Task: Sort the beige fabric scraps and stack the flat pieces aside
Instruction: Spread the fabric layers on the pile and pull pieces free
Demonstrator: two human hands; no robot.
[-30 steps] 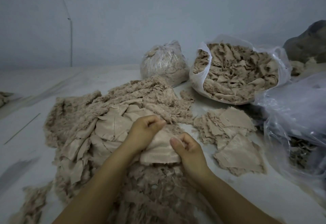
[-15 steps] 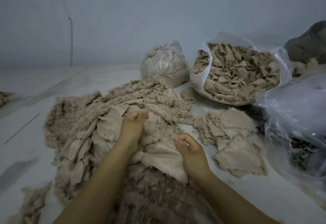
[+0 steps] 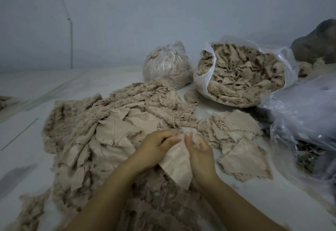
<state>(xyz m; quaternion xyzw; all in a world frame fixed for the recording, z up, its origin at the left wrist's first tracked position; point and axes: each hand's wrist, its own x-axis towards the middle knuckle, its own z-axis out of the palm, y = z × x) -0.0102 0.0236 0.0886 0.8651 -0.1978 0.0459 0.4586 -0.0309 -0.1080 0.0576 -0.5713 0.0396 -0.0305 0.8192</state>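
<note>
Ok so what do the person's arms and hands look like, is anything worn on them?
Both forearms are bare up to the bottom edge of the picture: no sleeves, gloves or watch show. The left hand and the right hand carry no rings or bands that can be seen. The fingernails look short and unpainted, though the light is dim and the fingertips are slightly blurred.
</note>
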